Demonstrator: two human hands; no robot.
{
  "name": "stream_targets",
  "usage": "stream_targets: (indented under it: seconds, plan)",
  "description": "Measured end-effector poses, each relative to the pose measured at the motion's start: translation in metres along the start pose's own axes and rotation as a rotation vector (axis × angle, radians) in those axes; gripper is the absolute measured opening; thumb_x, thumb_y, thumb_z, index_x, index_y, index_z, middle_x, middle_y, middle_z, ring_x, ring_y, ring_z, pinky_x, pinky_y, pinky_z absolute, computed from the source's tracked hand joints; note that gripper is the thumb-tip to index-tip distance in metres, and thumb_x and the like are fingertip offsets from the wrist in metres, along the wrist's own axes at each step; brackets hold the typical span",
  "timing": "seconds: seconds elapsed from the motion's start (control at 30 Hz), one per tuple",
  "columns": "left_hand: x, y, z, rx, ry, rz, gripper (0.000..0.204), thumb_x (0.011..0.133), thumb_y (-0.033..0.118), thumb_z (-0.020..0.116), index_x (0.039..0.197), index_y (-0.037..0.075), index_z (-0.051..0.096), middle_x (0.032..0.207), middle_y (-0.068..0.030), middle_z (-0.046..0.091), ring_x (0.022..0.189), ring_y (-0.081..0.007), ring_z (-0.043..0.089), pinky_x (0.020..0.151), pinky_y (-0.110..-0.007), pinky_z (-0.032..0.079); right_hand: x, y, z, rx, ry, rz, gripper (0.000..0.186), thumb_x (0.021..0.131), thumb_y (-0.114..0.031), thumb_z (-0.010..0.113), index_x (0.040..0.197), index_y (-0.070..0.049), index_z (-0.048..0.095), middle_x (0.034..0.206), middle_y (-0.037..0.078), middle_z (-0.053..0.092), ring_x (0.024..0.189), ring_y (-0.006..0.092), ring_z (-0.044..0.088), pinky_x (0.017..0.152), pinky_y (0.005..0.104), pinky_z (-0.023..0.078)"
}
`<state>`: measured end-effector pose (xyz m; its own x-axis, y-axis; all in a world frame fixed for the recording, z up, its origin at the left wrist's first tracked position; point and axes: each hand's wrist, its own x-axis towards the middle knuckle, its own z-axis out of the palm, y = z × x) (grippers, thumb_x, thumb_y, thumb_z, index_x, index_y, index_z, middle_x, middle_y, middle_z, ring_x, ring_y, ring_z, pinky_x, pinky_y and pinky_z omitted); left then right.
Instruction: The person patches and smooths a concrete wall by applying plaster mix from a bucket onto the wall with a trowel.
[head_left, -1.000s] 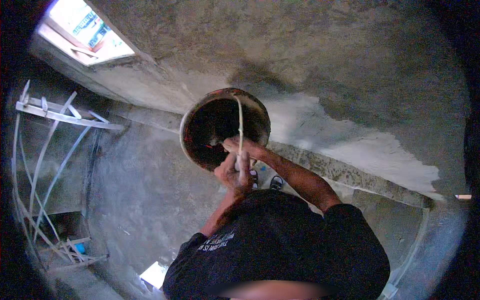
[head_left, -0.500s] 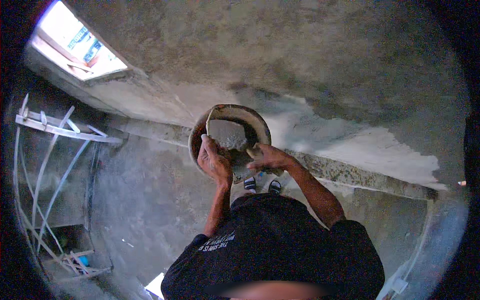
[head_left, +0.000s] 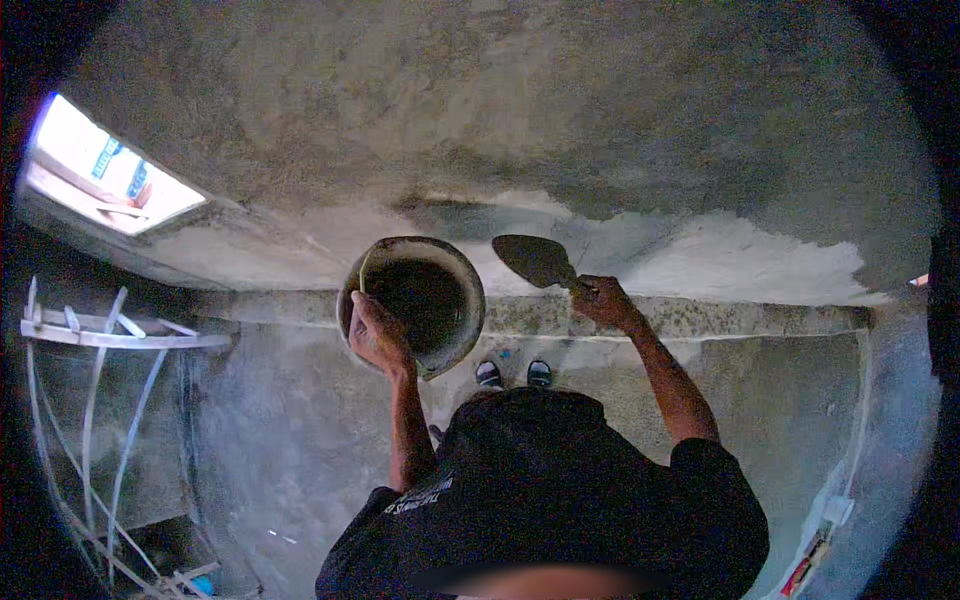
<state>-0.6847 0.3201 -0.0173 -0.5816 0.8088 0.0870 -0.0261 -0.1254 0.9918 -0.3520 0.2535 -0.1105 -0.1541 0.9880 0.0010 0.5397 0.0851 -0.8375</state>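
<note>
A round, deep bucket with a grey-smeared rim hangs before me, its inside dark. A thin pale handle runs along its left side. My left hand is closed on the bucket at that handle and near rim. To the right, my right hand grips a pointed trowel by its handle. The trowel's dark, leaf-shaped blade points left, apart from the bucket and in front of the wall. What lies at the bottom of the bucket is too dark to make out.
A plastered wall rises ahead, darker above a pale patch. Along its foot runs a rough ledge. A bright window opening is at left, above a wooden pole frame. My sandalled feet stand below.
My right hand has moved right, away from the bucket, bringing the trowel into plain view. The bucket and left hand have shifted left. A grey, lumpy-surfaced slab shape no longer shows inside the bucket.
</note>
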Motion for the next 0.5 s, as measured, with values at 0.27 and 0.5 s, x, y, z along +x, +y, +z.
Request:
stream_targets:
  seconds: [0.27,0.5]
  plan:
    - [0.009,-0.019,-0.013,-0.034,-0.064,-0.113,0.039,0.086,0.032,0.045,0.084,-0.003,0.060,0.068,-0.0014,0.055,0.060,-0.0094,0.046,0.055,-0.023,0.038,-0.005,0.100,-0.028,-0.568,-0.002,-0.035,0.033,0.064,-0.030,0.067,0.079,-0.003,0.055,0.076,0.012,0.058,0.064,0.0239,0.056,0.061,0.0353,0.046]
    - [-0.013,0.021,-0.011,-0.014,0.045,-0.100,0.040,0.086,0.034,0.044,0.085,-0.003,0.059,0.071,-0.0022,0.056,0.061,-0.0096,0.046,0.056,-0.022,0.038,0.027,0.066,-0.076,0.159,-0.142,0.361,0.016,0.072,-0.018,0.062,0.081,-0.005,0.061,0.054,0.001,0.051,0.040,0.0062,0.044,0.037,0.0216,0.036]
